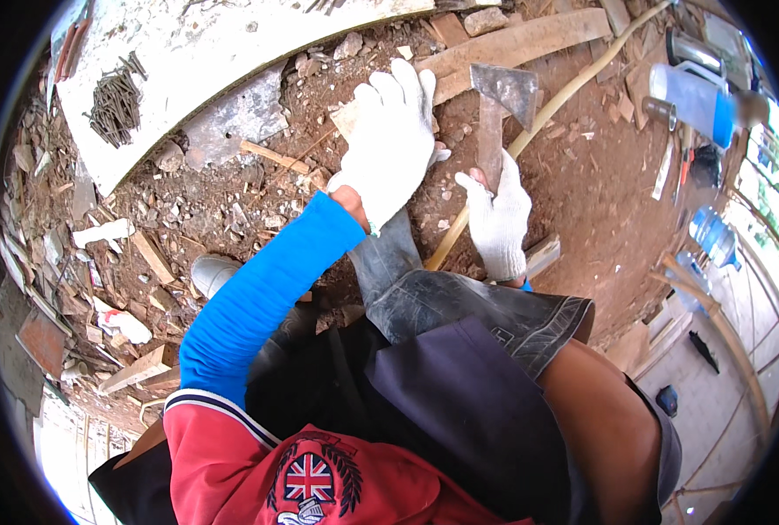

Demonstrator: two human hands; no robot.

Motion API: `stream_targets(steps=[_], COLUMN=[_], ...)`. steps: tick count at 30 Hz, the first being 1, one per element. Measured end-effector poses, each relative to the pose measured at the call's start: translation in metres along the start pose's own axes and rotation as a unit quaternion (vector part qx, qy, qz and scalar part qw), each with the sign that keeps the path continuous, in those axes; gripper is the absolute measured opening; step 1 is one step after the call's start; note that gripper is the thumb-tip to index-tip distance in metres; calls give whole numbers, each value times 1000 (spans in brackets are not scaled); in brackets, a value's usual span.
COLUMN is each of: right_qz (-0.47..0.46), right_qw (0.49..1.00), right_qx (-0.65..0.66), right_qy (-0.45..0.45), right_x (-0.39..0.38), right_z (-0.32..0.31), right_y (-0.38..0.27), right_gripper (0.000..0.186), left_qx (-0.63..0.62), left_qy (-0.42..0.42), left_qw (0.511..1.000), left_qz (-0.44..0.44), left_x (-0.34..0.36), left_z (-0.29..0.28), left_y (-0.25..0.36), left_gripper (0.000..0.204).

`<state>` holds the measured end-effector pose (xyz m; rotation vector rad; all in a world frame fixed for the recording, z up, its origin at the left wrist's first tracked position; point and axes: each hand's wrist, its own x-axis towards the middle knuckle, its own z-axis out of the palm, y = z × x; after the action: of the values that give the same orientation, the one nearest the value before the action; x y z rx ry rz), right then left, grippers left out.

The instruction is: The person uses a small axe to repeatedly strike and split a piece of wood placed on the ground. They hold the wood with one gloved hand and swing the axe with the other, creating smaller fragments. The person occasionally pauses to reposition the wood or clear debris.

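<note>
My left hand (388, 144) wears a white knit glove and lies back-up, fingers stretched out, over a pale wooden plank (516, 51). The wood shows on both sides of that hand; what lies under the palm is hidden. In my gloved right hand (501, 214) is a hatchet (492, 122), held by its wooden handle, closed around the lower part. Its worn grey metal head points away from me, with the broad edge toward the right. Bare fingertips show from both gloves. A blue sleeve covers my left forearm.
Beyond on the left, a white board (179, 44) bears a pile of nails (115, 107). A long bamboo pole (573, 83) passes behind the hatchet. Stones and wood scraps (151, 255) litter the dirt. At right stand a plastic jug (691, 96) and a water bottle (713, 236).
</note>
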<state>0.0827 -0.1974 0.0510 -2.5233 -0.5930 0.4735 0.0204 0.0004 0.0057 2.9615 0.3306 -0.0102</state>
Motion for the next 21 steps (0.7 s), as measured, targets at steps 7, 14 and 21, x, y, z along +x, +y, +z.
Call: stream_targets(steps=[7, 14, 21], right_qz=[95, 60, 66], right_qw=[995, 998, 997], right_qx=[5, 31, 24], right_qy=[-14, -16, -25], right_x=[-3, -5, -2], right_z=[-6, -1, -3], right_y=[-1, -1, 4], right_gripper=[53, 60, 65], left_qx=[-21, -54, -79], left_qy=[-6, -17, -13], left_qw=[1000, 998, 997], left_qz=[3, 7, 2], left_x=[0, -1, 0], left_z=[-5, -7, -6], left_y=[2, -1, -2], left_gripper=[101, 95, 89])
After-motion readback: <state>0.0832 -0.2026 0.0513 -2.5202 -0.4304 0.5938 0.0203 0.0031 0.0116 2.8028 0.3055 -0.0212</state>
